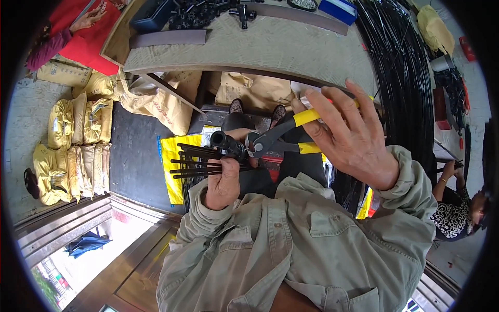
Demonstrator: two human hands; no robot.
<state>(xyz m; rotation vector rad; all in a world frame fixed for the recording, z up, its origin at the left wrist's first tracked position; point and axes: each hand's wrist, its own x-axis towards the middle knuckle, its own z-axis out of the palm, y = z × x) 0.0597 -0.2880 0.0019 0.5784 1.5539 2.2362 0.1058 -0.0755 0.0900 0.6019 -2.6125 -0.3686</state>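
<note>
In front of my body, my left hand (222,183) is closed around a black plastic fitting (226,143) with a round, open tube end. Several thin black rods (196,151) stick out from it to the left. My right hand (354,143) is on a pair of pliers (276,134) with yellow handle grips, its fingers lying long over the handles. The handles are spread apart. Against the right side of the fitting sits the pliers' head, close to my left fingers; what its jaws grip is hidden.
Ahead stands a workbench (291,49) with a pile of black fittings (195,13) and a blue box (338,10). Long black rods (400,67) lie bundled at the right. Yellow sacks (61,125) are stacked at left. A person in red (88,36) is far left; another sits right (452,213).
</note>
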